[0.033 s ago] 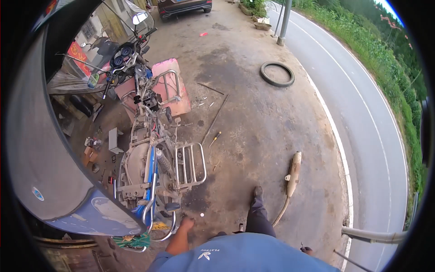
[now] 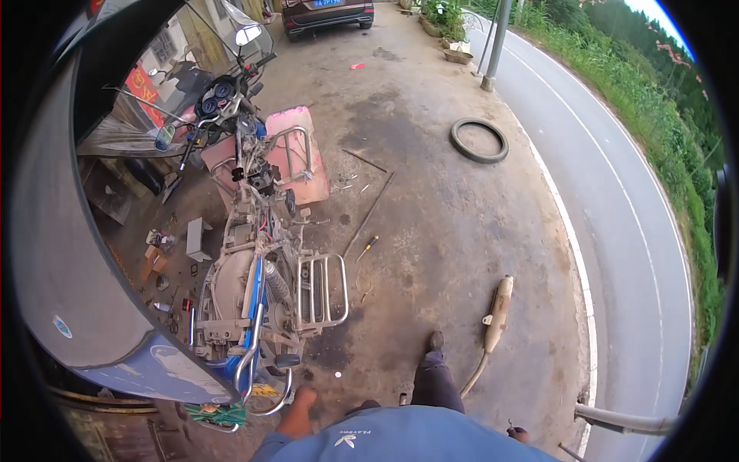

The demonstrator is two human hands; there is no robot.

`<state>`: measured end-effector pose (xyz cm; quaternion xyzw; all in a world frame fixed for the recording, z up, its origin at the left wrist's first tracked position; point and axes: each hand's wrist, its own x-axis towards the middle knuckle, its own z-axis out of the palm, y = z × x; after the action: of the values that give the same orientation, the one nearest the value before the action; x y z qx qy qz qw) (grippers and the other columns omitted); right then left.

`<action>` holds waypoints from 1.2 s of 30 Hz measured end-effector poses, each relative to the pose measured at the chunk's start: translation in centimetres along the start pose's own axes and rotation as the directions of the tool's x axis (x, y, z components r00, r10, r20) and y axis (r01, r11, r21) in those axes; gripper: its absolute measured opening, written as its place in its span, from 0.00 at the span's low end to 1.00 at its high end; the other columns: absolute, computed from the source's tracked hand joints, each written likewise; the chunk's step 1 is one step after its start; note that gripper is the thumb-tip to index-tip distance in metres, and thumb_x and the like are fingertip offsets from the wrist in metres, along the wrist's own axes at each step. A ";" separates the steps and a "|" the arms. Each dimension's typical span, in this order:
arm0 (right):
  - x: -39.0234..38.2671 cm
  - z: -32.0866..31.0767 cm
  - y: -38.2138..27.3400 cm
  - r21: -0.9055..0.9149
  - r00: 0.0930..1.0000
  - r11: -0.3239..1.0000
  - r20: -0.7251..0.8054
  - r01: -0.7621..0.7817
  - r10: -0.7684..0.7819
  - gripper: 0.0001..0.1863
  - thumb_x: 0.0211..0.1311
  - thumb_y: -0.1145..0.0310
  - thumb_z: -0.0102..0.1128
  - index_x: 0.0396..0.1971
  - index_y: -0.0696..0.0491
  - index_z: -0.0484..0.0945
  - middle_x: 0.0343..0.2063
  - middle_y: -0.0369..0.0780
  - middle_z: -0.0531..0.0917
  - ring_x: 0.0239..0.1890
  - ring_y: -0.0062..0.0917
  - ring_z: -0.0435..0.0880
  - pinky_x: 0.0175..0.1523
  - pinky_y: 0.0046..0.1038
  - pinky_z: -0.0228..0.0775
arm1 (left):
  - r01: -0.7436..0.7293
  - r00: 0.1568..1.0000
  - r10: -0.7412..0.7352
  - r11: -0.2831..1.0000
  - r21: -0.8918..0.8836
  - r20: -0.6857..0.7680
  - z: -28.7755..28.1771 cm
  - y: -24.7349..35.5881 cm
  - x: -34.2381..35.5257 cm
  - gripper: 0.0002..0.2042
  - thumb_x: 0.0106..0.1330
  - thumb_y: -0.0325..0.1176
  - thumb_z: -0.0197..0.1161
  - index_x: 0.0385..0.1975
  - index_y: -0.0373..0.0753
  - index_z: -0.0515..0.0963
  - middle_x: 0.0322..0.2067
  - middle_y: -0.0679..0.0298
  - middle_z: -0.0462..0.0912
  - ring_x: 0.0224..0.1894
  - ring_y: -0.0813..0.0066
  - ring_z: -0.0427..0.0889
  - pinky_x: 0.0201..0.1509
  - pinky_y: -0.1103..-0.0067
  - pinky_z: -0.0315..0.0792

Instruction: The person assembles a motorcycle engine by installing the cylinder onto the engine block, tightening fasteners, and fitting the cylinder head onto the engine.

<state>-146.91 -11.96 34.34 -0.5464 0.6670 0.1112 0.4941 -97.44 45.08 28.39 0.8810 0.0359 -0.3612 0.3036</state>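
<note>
My left hand (image 2: 305,395) hangs low beside the rear of a partly stripped motorcycle (image 2: 258,323), close to its chrome rear rail (image 2: 283,394). Its fingers look curled; what they hold, if anything, does not show. My right hand (image 2: 518,434) is down at my other side, partly behind my blue shirt (image 2: 408,435). A thin dark piece stands up from its closed fingers, too small to name. The motorcycle has bare frame parts, a metal side rack (image 2: 323,289) and exposed mechanics. An exhaust muffler (image 2: 499,314) with its pipe lies on the ground beyond my shoe (image 2: 436,340).
A tire (image 2: 479,140), a yellow-handled screwdriver (image 2: 371,244) and a long thin rod (image 2: 373,209) lie on the concrete. A grey-blue canopy (image 2: 100,292) overhangs the left. Small parts and boxes (image 2: 154,262) lie beyond the motorcycle. A road (image 2: 608,192) runs along the right; a car (image 2: 327,17) is parked far ahead.
The whole view has shifted slightly, with the tire and muffler now lower in the picture. My left hand has drawn back a little toward me. My right hand stays low at my side.
</note>
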 end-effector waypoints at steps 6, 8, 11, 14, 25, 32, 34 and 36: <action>18.9 -1.7 -30.9 -0.066 0.991 0.992 0.092 0.107 -0.101 0.10 0.72 0.66 0.54 0.39 0.56 0.81 0.18 0.37 0.75 0.14 0.23 0.70 0.17 0.28 0.65 | 0.166 0.941 -0.248 0.930 0.328 0.229 0.8 1.9 -4.2 0.15 0.67 0.43 0.64 0.46 0.40 0.84 0.34 0.52 0.88 0.34 0.61 0.87 0.38 0.62 0.81; 22.7 2.2 -42.9 -0.127 0.965 0.969 0.178 0.214 -0.190 0.09 0.71 0.64 0.57 0.40 0.54 0.81 0.19 0.36 0.75 0.15 0.22 0.70 0.19 0.27 0.64 | 0.341 0.901 -0.338 0.939 0.035 0.273 1.1 4.5 -3.3 0.14 0.67 0.44 0.64 0.39 0.39 0.84 0.31 0.51 0.87 0.32 0.59 0.86 0.37 0.62 0.80; 30.3 7.0 -57.4 -0.452 0.835 0.711 0.172 0.538 -0.522 0.13 0.71 0.61 0.63 0.41 0.56 0.85 0.25 0.37 0.83 0.22 0.23 0.77 0.27 0.30 0.70 | 0.263 0.949 -0.292 0.942 -0.210 -0.121 1.8 14.8 2.7 0.18 0.69 0.45 0.62 0.25 0.36 0.81 0.26 0.48 0.83 0.31 0.49 0.84 0.39 0.60 0.76; 33.1 14.6 -68.8 -0.517 0.703 0.517 0.270 0.682 -0.658 0.15 0.71 0.58 0.65 0.43 0.56 0.83 0.24 0.39 0.84 0.23 0.24 0.78 0.30 0.32 0.71 | 0.055 0.936 -0.093 0.991 -0.118 -0.338 -4.0 26.8 9.3 0.19 0.69 0.46 0.61 0.24 0.34 0.79 0.24 0.46 0.81 0.31 0.44 0.81 0.38 0.57 0.74; 20.2 42.8 -100.9 -0.508 0.453 -0.220 0.854 0.833 -0.257 0.18 0.73 0.48 0.56 0.49 0.45 0.85 0.41 0.50 0.88 0.47 0.50 0.86 0.51 0.46 0.79 | 0.307 0.372 0.027 0.940 0.150 -0.928 -29.4 31.2 28.4 0.06 0.65 0.29 0.64 0.35 0.34 0.76 0.40 0.48 0.80 0.46 0.44 0.78 0.52 0.54 0.72; 21.2 58.8 -117.7 -0.329 0.291 -0.347 0.944 0.878 -0.158 0.18 0.75 0.52 0.53 0.49 0.49 0.80 0.39 0.55 0.87 0.46 0.54 0.85 0.50 0.50 0.77 | 0.726 0.252 -0.332 0.686 -0.050 -0.909 -28.9 23.3 29.8 0.08 0.65 0.29 0.64 0.41 0.35 0.77 0.45 0.47 0.77 0.51 0.43 0.76 0.57 0.55 0.72; 21.5 65.4 -121.2 -0.274 0.242 -0.396 0.962 0.877 -0.128 0.17 0.75 0.53 0.53 0.49 0.50 0.80 0.39 0.53 0.87 0.46 0.54 0.85 0.49 0.49 0.77 | 0.749 0.217 -0.342 0.659 -0.069 -0.914 -28.9 23.4 31.5 0.10 0.65 0.31 0.64 0.42 0.34 0.76 0.46 0.47 0.77 0.52 0.43 0.75 0.59 0.53 0.70; 22.4 71.3 -125.0 -0.172 0.153 -0.434 0.985 0.884 -0.078 0.15 0.75 0.55 0.55 0.48 0.50 0.80 0.39 0.51 0.87 0.45 0.52 0.85 0.49 0.48 0.77 | 0.787 0.162 -0.431 0.599 -0.147 -0.888 -30.7 25.1 33.7 0.12 0.68 0.35 0.63 0.44 0.34 0.75 0.46 0.46 0.76 0.52 0.41 0.74 0.62 0.52 0.67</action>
<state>-1.83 -24.02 31.13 -0.8853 -0.2545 0.3622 0.1425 -46.65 36.68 36.02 0.8730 0.4759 0.0418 -0.0984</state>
